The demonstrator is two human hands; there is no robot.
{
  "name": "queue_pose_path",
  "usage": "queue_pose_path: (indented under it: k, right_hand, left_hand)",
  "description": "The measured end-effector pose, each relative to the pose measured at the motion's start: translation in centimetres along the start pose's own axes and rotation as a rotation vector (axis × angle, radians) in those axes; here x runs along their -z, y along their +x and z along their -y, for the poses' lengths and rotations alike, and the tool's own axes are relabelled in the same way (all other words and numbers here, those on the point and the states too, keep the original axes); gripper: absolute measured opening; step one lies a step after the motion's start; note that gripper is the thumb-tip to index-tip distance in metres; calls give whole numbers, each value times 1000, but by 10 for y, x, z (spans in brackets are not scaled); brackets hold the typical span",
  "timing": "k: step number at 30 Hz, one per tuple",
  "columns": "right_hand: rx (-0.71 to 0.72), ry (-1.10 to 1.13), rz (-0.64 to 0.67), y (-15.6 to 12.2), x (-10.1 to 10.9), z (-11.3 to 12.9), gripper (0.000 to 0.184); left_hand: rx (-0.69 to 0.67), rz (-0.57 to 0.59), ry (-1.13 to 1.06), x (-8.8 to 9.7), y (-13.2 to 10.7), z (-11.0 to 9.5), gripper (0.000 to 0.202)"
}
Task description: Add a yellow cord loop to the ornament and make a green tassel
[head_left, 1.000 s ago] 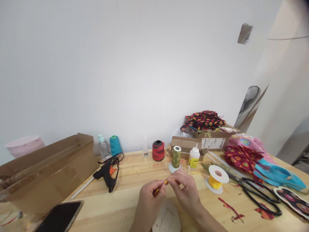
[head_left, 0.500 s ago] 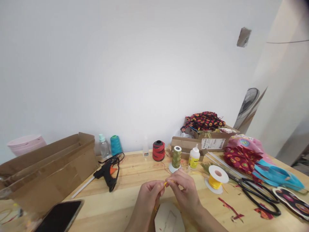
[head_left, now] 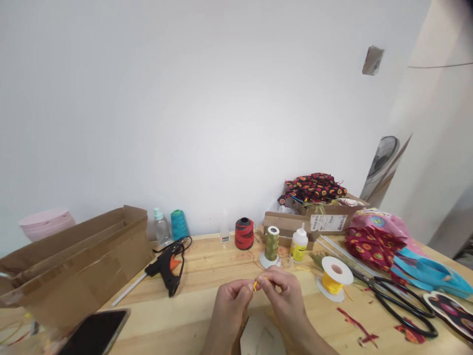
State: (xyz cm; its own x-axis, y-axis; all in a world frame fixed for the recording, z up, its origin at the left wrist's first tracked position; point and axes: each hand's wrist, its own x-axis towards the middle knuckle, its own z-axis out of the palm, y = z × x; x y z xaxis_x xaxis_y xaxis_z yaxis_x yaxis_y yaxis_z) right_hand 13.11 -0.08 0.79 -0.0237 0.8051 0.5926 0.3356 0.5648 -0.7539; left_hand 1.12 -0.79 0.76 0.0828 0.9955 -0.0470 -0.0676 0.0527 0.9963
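Both hands meet low in the middle of the head view, above the wooden table. A short bit of yellow cord (head_left: 255, 285) shows between their fingertips. My left hand (head_left: 232, 301) is closed, pinching the cord between thumb and forefinger. Opposite it, my right hand (head_left: 280, 292) also pinches the cord, with its other fingers curled. Below them lies a pale flat piece with cut corners (head_left: 261, 337), partly hidden by the hands and the frame's edge. A spool of yellow cord (head_left: 333, 281) stands to the right of my right hand.
Black scissors (head_left: 402, 303) and red fabric scraps (head_left: 357, 327) lie right. Behind stand an olive thread spool (head_left: 272, 245), a glue bottle (head_left: 299, 243) and a red thread spool (head_left: 244, 234). On the left are a glue gun (head_left: 166, 271), a cardboard box (head_left: 88, 271) and a phone (head_left: 94, 333).
The view has shifted slightly, so things sit a little lower and further right. Both hands keep pinching the yellow cord, with fingertips a little apart.
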Motion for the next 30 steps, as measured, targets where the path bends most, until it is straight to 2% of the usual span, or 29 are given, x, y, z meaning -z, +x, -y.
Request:
queue_pose_path:
  k: [7, 15, 19, 26, 30]
  right_hand:
    - [102, -29, 12, 2, 6, 3, 26]
    - [142, -72, 16, 0, 5, 1, 26]
    - [85, -29, 25, -1, 5, 3, 27]
    - [-118, 137, 41, 2, 2, -1, 31]
    - [-97, 131, 9, 1, 4, 0, 29]
  left_hand:
    - [16, 30, -11, 2, 4, 6, 34]
    - [4, 47, 31, 1, 2, 7, 32]
    - [-14, 45, 34, 1, 2, 8, 33]
    - [-73, 36, 56, 2, 2, 10, 32]
    - [-63, 54, 51, 0, -1, 5, 34]
